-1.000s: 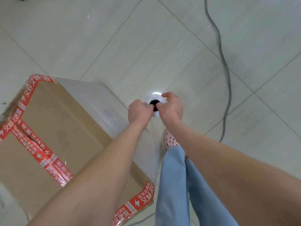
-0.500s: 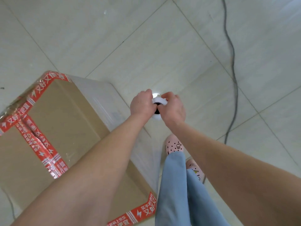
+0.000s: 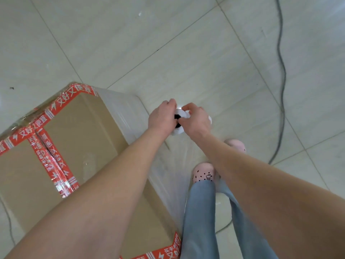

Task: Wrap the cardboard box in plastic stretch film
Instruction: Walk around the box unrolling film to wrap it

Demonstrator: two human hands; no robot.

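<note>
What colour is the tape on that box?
Red with white lettering and lightning marks. The tape on the cardboard box shows best in the head view.

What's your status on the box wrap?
Left hand and right hand both grip the roll. Film covers one side of the box; top bare. Cable on the floor to the right.

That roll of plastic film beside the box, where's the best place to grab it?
Probably the top end, from above. The stretch film roll stands upright with its hollow core facing up, and the left hand and right hand grip its rim from either side. Its side feeds film toward the cardboard box, so leave that free.
</note>
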